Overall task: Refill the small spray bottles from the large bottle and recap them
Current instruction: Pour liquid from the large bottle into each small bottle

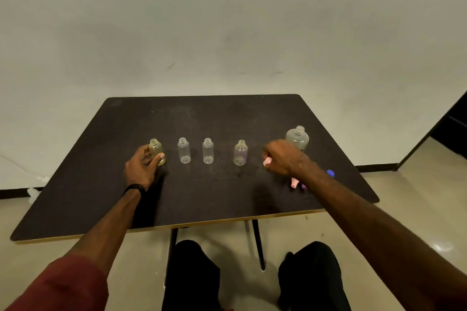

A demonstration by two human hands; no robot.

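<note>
left hand: your left hand (141, 168) is gripping the yellowish small bottle (156, 151) at the left end of the row, fingers and thumb curling round its lower body
right hand: your right hand (283, 158) is closing its fingers on a pink cap (267, 161), just right of the row
small bottles: two clear bottles (184, 150) (208, 151) and a purplish bottle (240, 153) are standing upright, uncapped, apart in a line across the middle of the dark table (202, 199)
large bottle: the large bottle (297, 137) is standing uncapped at the far right, just behind your right hand
caps: a pink cap piece (294, 182), a purple one (304, 186) and a blue one (330, 173) are lying near your right wrist; how they touch is unclear
</note>
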